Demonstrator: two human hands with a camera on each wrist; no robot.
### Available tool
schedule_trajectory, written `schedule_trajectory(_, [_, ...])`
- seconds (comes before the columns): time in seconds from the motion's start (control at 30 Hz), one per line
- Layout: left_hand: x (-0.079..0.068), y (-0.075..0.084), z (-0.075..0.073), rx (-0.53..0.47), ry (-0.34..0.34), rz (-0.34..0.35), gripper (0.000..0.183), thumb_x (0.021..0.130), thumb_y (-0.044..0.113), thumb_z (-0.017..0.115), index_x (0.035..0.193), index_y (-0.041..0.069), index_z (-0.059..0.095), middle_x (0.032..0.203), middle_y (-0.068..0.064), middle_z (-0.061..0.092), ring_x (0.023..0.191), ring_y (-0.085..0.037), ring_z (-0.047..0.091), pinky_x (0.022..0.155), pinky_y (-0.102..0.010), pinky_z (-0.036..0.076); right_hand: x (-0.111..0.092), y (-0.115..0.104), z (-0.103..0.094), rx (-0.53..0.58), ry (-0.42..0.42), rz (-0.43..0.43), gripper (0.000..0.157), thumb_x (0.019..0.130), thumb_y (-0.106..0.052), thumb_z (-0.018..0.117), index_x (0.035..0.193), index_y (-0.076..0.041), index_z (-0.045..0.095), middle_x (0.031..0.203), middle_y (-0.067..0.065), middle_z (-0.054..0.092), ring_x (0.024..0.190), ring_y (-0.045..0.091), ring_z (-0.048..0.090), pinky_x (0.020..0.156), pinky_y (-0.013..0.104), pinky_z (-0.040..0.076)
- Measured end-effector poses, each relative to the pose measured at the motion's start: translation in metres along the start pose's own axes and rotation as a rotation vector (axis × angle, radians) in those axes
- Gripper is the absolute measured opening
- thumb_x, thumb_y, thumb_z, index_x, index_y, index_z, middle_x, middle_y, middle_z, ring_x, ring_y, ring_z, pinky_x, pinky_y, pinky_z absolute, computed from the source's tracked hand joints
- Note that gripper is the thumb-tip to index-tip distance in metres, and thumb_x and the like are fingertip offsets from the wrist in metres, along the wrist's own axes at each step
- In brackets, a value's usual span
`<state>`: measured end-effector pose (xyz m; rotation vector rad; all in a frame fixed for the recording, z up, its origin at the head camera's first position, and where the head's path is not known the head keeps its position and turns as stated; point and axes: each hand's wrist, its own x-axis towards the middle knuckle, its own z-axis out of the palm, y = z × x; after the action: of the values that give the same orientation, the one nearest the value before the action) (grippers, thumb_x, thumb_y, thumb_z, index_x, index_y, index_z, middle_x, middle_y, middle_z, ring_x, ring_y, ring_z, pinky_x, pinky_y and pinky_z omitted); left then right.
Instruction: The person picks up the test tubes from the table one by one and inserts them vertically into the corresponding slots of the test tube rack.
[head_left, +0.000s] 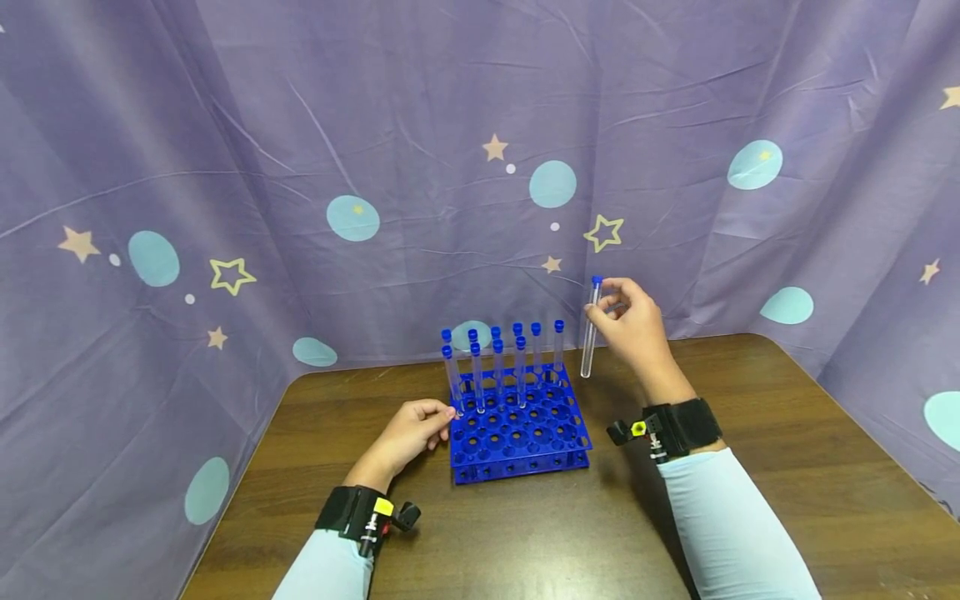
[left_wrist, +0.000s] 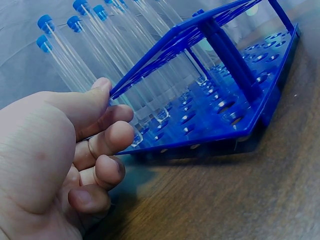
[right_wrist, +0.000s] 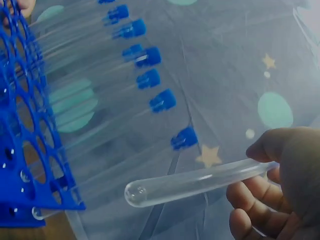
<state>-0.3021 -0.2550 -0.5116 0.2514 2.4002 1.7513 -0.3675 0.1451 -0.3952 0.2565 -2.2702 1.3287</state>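
A blue test tube rack [head_left: 525, 456] stands on the table, with two rows of clear, blue-capped test tubes [head_left: 498, 367] upright in its back part. At its left edge, my left hand [head_left: 411, 432] pinches the upper plate between thumb [left_wrist: 90, 102] and forefinger, the other fingers loosely curled beneath. Off the rack's back right corner, my right hand [head_left: 636, 329] holds one more test tube [head_left: 588, 346] by its upper part, thumb against fingers. That tube hangs nearly upright with its blue cap on top. In the right wrist view its rounded bottom [right_wrist: 136, 194] points toward the rack.
The brown wooden table [head_left: 795, 467] extends to both sides and in front of the rack. Right behind it hangs a purple curtain [head_left: 435, 275] with stars and teal spots. Rows of open holes [head_left: 517, 435] fill the rack's front part.
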Motion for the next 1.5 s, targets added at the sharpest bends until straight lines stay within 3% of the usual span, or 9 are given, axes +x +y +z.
schedule_trajectory(0.23, [0.0, 0.0, 0.0, 0.003, 0.001, 0.006, 0.031, 0.116, 0.022, 0.067, 0.113, -0.007, 0.077, 0.076, 0.002, 0.065, 0.059, -0.009, 0.054, 0.058, -0.023, 0.049, -0.006, -0.017, 0.0, 0.03, -0.03, -0.103, 0.042, 0.102, -0.013, 0.084, 0.137, -0.003, 0.064, 0.105, 0.015, 0.078, 0.077, 0.008, 0.068, 0.066, 0.019, 0.052])
schedule_trajectory(0.57, [0.0, 0.001, -0.001, 0.007, -0.006, 0.01, 0.032, 0.117, 0.023, 0.066, 0.115, -0.007, 0.077, 0.077, 0.001, 0.066, 0.06, -0.009, 0.054, 0.058, -0.024, 0.05, -0.015, -0.032, 0.014, -0.039, -0.184, -0.204, 0.044, 0.103, -0.011, 0.082, 0.138, -0.005, 0.055, 0.107, 0.01, 0.077, 0.087, 0.028, 0.08, 0.073, 0.034, 0.058])
schedule_trajectory(0.9, [0.001, 0.0, -0.001, -0.004, -0.002, 0.005, 0.031, 0.117, 0.021, 0.066, 0.114, -0.007, 0.077, 0.076, 0.002, 0.066, 0.059, -0.007, 0.054, 0.058, -0.023, 0.049, -0.02, -0.034, 0.027, -0.12, -0.324, -0.209, 0.044, 0.101, -0.013, 0.085, 0.134, -0.008, 0.056, 0.108, 0.01, 0.078, 0.093, 0.029, 0.081, 0.08, 0.048, 0.063])
schedule_trajectory(1.5, [0.0, 0.001, 0.0, -0.007, -0.003, 0.012, 0.031, 0.116, 0.02, 0.066, 0.115, -0.009, 0.077, 0.076, 0.002, 0.065, 0.059, -0.007, 0.054, 0.058, -0.023, 0.049, -0.023, -0.032, 0.037, -0.223, -0.426, -0.179, 0.038, 0.097, -0.011, 0.089, 0.126, -0.004, 0.065, 0.098, 0.007, 0.081, 0.081, 0.021, 0.077, 0.077, 0.043, 0.064])
